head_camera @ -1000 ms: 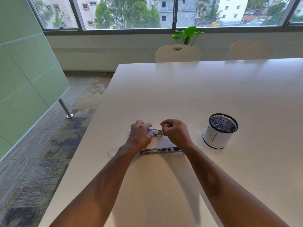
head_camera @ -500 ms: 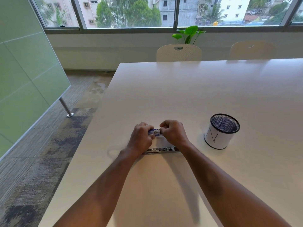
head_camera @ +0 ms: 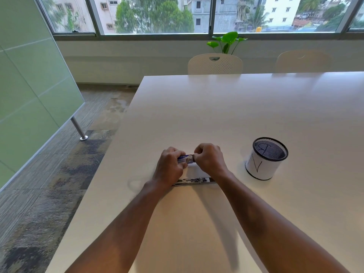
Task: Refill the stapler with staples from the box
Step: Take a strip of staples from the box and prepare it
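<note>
A small blue and white staple box (head_camera: 186, 158) is held just above the white table (head_camera: 216, 107), between both hands. My left hand (head_camera: 169, 166) grips its left end. My right hand (head_camera: 208, 158) pinches its right end, with fingers curled over it. Whether the box is open is hidden by my fingers. The stapler (head_camera: 194, 181) lies flat on the table just in front of my hands, its metal magazine showing, partly covered by my wrists.
A black mesh pen cup (head_camera: 266, 158) wrapped in white paper stands to the right of my hands. Two white chairs (head_camera: 215, 64) and a green plant (head_camera: 226, 41) are at the table's far side. The table's left edge drops to carpeted floor.
My hands have drawn closer together around the staple box. My right fingers now cover its right end. The stapler has not moved.
</note>
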A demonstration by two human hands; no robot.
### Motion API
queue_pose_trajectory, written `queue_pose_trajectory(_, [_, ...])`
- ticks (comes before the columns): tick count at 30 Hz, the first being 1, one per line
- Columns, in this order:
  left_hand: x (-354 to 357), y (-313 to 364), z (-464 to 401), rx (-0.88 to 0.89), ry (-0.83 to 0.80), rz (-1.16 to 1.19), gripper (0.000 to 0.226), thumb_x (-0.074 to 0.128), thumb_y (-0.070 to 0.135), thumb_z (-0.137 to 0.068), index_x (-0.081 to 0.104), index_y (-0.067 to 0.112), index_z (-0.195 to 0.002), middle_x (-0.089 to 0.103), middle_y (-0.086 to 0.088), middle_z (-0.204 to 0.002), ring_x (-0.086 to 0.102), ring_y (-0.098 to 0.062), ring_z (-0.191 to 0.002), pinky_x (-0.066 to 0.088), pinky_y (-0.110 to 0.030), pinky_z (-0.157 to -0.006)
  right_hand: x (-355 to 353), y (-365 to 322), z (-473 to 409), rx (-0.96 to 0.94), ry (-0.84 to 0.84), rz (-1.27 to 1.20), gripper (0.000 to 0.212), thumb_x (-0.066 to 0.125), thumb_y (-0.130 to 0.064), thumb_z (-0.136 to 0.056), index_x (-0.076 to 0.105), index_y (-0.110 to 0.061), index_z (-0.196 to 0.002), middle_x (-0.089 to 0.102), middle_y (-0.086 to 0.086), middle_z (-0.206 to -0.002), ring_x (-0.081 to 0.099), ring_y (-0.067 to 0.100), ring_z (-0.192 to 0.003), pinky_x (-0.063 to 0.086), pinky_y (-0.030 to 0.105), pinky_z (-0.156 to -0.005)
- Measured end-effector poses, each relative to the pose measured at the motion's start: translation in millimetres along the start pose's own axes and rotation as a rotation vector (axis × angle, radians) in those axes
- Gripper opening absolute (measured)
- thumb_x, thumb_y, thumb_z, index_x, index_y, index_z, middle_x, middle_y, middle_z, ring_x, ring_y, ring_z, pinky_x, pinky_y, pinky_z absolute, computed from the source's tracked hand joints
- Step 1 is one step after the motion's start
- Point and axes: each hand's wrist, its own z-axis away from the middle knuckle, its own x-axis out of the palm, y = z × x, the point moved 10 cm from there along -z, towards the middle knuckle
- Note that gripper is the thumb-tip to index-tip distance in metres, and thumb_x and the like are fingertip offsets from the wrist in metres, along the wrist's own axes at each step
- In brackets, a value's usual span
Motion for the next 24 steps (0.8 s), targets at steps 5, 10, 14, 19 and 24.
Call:
queue_pose_trajectory(5, [-0.2, 0.3, -0.2, -0.003, 0.008, 0.005, 0.032, 0.079, 0.009, -0.079, 0.076, 0.009, -0.110, 0.067, -0.008, -0.100, 0.057, -0.025, -0.098, 0.037, -0.024, -0.081, -1.7, -1.4, -1.2, 0.021, 0.000, -0.027, 0.019, 0.061, -0.011, -0.083, 0.080, -0.010, -0.083, 0.077, 0.012, -0.085, 0.068, 0.030, -0.081, 0.056, 0.039, -0.073])
queue_pose_trajectory(10, [-2.7, -0.9, 0.4, -0.010, 0.030, 0.010, 0.033, 0.080, 0.008, -0.077, 0.075, 0.008, -0.110, 0.067, -0.008, -0.099, 0.058, -0.025, -0.097, 0.039, -0.026, -0.081, -1.8, 2.4, -0.7, 0.026, -0.032, -0.051, 0.019, 0.064, -0.012, -0.087, 0.082, -0.010, -0.088, 0.077, 0.014, -0.085, 0.068, 0.031, -0.080, 0.053, 0.037, -0.068])
queue_pose_trajectory(14, [-4.2, -0.8, -0.6, -0.009, 0.048, 0.009, 0.035, 0.082, 0.007, -0.076, 0.075, 0.008, -0.110, 0.068, -0.010, -0.099, 0.058, -0.027, -0.096, 0.041, -0.029, -0.081, -5.4, 1.6, -1.6, 0.011, -0.028, -0.062, 0.016, 0.066, -0.013, -0.087, 0.081, -0.009, -0.089, 0.077, 0.014, -0.085, 0.067, 0.033, -0.081, 0.053, 0.039, -0.068])
queue_pose_trajectory(19, [-5.3, 2.7, 0.1, 0.008, 0.061, 0.014, 0.035, 0.083, 0.007, -0.076, 0.075, 0.008, -0.110, 0.068, -0.009, -0.099, 0.060, -0.026, -0.094, 0.045, -0.030, -0.080, -4.0, -0.4, -1.0, -0.002, -0.016, -0.003, 0.014, 0.068, -0.017, -0.088, 0.079, -0.009, -0.092, 0.077, 0.013, -0.090, 0.067, 0.031, -0.084, 0.052, 0.037, -0.071])
queue_pose_trajectory(24, [-6.9, 5.2, 1.1, 0.010, 0.072, 0.020, 0.033, 0.083, 0.007, -0.075, 0.076, 0.008, -0.107, 0.069, -0.009, -0.098, 0.060, -0.026, -0.094, 0.043, -0.028, -0.080, -2.6, 0.4, -1.6, 0.014, -0.008, 0.039, 0.017, 0.067, -0.019, -0.089, 0.079, -0.008, -0.090, 0.076, 0.015, -0.090, 0.067, 0.033, -0.085, 0.055, 0.040, -0.074])
